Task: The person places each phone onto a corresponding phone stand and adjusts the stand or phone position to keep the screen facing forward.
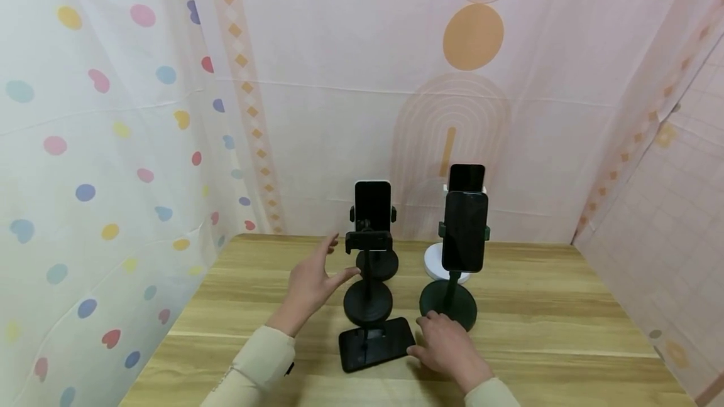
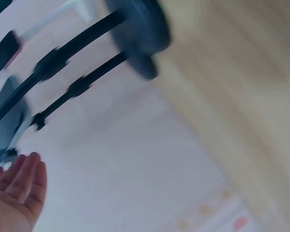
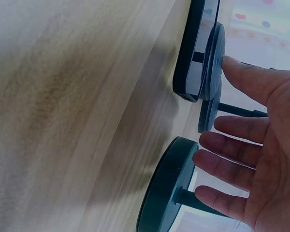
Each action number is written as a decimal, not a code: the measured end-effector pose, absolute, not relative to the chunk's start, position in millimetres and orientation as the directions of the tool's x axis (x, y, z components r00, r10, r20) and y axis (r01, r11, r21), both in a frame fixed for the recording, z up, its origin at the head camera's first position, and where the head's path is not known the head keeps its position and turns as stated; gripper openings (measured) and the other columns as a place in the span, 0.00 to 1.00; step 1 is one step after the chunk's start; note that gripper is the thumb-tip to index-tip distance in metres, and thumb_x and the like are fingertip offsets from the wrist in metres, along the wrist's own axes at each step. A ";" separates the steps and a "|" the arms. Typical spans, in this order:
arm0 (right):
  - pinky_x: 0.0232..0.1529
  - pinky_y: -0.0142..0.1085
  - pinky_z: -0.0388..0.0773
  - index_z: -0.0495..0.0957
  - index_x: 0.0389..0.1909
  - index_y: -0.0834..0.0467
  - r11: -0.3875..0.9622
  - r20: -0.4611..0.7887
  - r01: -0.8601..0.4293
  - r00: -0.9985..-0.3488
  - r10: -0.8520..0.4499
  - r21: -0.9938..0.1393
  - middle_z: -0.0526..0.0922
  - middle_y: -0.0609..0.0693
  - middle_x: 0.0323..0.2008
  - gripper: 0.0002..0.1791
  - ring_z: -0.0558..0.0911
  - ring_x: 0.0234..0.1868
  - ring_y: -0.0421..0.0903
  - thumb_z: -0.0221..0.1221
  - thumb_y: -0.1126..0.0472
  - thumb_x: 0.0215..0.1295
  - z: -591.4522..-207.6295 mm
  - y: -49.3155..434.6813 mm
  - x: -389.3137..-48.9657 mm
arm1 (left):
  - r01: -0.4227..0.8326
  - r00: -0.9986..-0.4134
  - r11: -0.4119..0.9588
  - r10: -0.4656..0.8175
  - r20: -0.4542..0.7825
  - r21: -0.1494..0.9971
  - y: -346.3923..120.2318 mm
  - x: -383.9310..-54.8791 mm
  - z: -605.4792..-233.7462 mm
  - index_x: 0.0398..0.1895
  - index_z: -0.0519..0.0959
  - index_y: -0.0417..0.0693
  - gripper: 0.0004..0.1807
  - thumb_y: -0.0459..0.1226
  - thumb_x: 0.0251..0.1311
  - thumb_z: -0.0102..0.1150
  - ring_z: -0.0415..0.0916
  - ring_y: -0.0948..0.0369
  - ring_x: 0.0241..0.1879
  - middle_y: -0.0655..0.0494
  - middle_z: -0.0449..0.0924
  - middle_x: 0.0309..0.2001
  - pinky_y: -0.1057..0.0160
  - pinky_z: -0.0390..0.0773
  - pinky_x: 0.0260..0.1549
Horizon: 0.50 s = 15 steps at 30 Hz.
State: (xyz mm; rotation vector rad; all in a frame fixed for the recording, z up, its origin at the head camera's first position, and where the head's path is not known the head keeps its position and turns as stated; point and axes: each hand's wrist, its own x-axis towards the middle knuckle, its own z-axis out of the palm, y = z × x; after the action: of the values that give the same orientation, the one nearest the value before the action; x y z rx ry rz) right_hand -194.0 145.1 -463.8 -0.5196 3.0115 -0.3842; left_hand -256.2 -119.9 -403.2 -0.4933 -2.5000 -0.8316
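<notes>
A black phone (image 1: 390, 338) lies flat on the wooden table in front of a black phone stand (image 1: 367, 306), whose clamp is bare. My left hand (image 1: 308, 281) is raised at the left of that stand, thumb and fingers spread, with nothing in its grasp; in the left wrist view its fingers (image 2: 23, 179) are extended. Between the flat phone's right end and the dark green stand (image 1: 464, 310) is my right hand (image 1: 449, 344). Its fingers (image 3: 227, 166) are apart and hold nothing in the right wrist view. The green stand's clamp bears an upright phone (image 1: 465, 231).
Behind the bare stand, another black stand (image 1: 381, 267) holds a phone (image 1: 372, 203). A white stand (image 1: 434, 262) with a phone (image 1: 467, 176) is behind the green one. Patterned curtains (image 1: 339, 130) border the table (image 1: 543, 306) at the back and sides.
</notes>
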 end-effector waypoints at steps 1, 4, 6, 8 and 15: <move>0.46 0.52 0.78 0.80 0.51 0.65 0.912 -0.017 -0.326 -0.940 -0.341 -0.251 0.80 0.57 0.44 0.30 0.80 0.45 0.56 0.69 0.44 0.59 -463.7 144.6 -194.2 | 0.506 -0.794 0.748 0.209 0.571 0.430 -120.9 -254.6 -397.6 0.71 0.65 0.43 0.47 0.53 0.51 0.73 0.82 0.48 0.42 0.43 0.78 0.59 0.49 0.80 0.35; 0.45 0.51 0.78 0.80 0.51 0.65 0.910 -0.017 -0.336 -0.937 -0.350 -0.242 0.80 0.56 0.43 0.30 0.80 0.44 0.55 0.69 0.44 0.59 -463.6 142.7 -195.4 | 0.624 -0.673 0.713 0.281 0.685 0.320 -121.7 -250.3 -378.1 0.72 0.64 0.42 0.50 0.50 0.47 0.77 0.81 0.47 0.48 0.42 0.75 0.62 0.49 0.81 0.40; 0.45 0.51 0.78 0.80 0.51 0.64 0.908 -0.016 -0.343 -0.934 -0.357 -0.240 0.80 0.56 0.42 0.30 0.80 0.43 0.54 0.69 0.44 0.59 -463.0 140.9 -196.3 | 0.683 -0.604 0.686 0.338 0.721 0.251 -120.9 -248.4 -365.0 0.72 0.64 0.42 0.51 0.50 0.46 0.78 0.77 0.47 0.56 0.43 0.73 0.64 0.49 0.79 0.48; 0.45 0.51 0.78 0.80 0.51 0.64 0.906 -0.018 -0.348 -0.932 -0.363 -0.239 0.80 0.56 0.42 0.29 0.79 0.43 0.54 0.69 0.45 0.59 -462.7 138.9 -197.4 | 0.731 -0.550 0.655 0.399 0.734 0.192 -118.7 -246.8 -351.4 0.71 0.65 0.42 0.50 0.49 0.45 0.79 0.73 0.47 0.61 0.42 0.72 0.65 0.47 0.75 0.54; 0.44 0.50 0.78 0.81 0.49 0.63 0.900 -0.015 -0.377 -0.921 -0.389 -0.221 0.80 0.56 0.43 0.29 0.79 0.43 0.54 0.69 0.44 0.58 -463.6 132.9 -199.8 | 0.770 -0.502 0.638 0.586 0.637 0.020 -108.5 -246.0 -317.7 0.64 0.74 0.42 0.40 0.50 0.49 0.77 0.75 0.50 0.59 0.46 0.73 0.65 0.51 0.75 0.55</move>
State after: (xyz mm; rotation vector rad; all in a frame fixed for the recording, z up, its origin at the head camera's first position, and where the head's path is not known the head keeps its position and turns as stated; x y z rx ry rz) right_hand -199.8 132.9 -463.6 -0.6061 3.0043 -0.3320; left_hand -246.0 -108.5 -317.7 -1.0533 -2.2620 -0.4043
